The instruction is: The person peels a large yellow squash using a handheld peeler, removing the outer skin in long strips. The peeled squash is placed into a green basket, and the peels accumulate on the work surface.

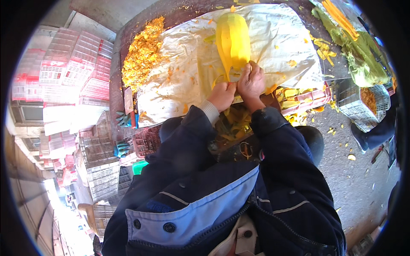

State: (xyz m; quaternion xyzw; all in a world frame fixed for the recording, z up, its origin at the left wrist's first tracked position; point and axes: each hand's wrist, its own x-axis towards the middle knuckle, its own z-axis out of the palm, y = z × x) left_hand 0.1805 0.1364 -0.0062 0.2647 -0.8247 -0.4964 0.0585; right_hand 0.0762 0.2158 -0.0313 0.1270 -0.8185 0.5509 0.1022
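Observation:
A large yellow squash (235, 41), its skin pared into long facets, lies lengthwise on a white woven plastic sheet (185, 76). At its near end my left hand (221, 95) is closed around what looks like a peeler (235, 71), with a bit of red handle showing at the thumb. My right hand (252, 80) is closed beside it, apparently on the same tool, and its fingertips are close to the squash. Most of the peeler is hidden by my fingers. A thin strip of peel (226, 70) hangs from the squash towards my left hand.
Orange shreds (144, 54) are heaped left of the sheet, near a flat blade (128, 100) and a blue-green glove (123, 119). Peelings (237, 124) lie below my hands; a red crate (310, 101) holds more. Crates (77, 70) are stacked left. Someone's foot (359, 137) is at right.

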